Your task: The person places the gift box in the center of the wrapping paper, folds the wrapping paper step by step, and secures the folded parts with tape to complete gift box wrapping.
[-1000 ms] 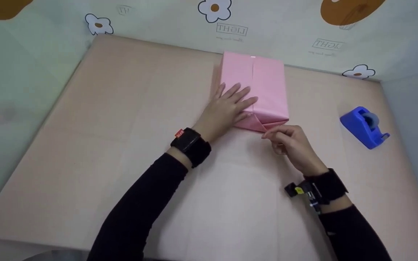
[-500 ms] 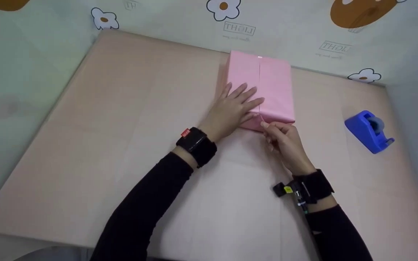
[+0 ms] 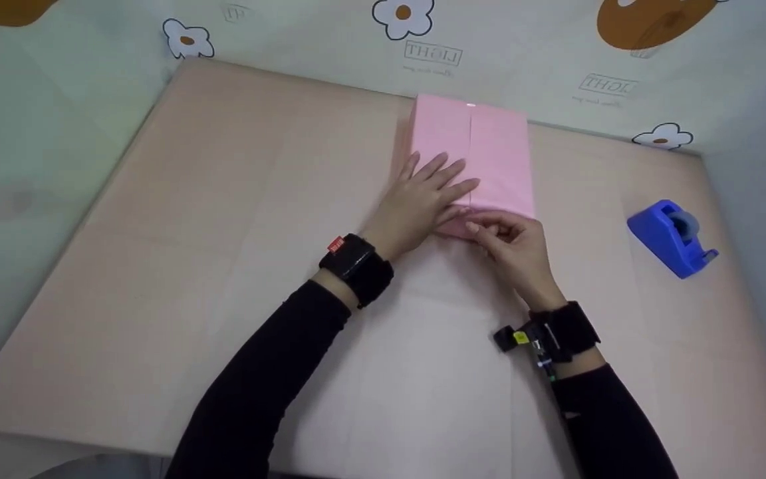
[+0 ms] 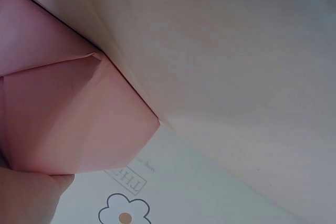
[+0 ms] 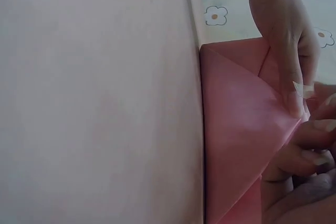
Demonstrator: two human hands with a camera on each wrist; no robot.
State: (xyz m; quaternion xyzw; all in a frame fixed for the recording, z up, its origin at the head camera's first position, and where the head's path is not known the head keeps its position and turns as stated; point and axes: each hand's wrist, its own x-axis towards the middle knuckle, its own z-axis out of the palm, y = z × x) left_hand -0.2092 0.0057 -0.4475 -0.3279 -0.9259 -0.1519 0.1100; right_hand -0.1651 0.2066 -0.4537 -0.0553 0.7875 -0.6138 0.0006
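Observation:
A box (image 3: 499, 159) wrapped in pink paper stands at the far edge of the table. My left hand (image 3: 413, 203) lies over its near left part, fingers spread on top. In the right wrist view, the left thumb presses the tip of a folded triangular paper flap (image 5: 241, 114) at the box's end. A small clear piece of tape (image 5: 303, 89) sticks up beside that thumb. My right hand (image 3: 516, 249) has its fingers curled close to the flap's tip and the tape; I cannot tell whether it pinches either. The left wrist view shows the end folds (image 4: 79, 114).
A blue tape dispenser (image 3: 670, 238) with a roll in it stands on the right of the table (image 3: 237, 239). A wall covering (image 3: 303, 40) with printed flowers rises behind the table. A strip of tape (image 3: 471, 105) marks the top seam's far end.
The right hand has folded the loose flap up against the box's end and moved left to the left thumb. The left hand has stayed on the box.

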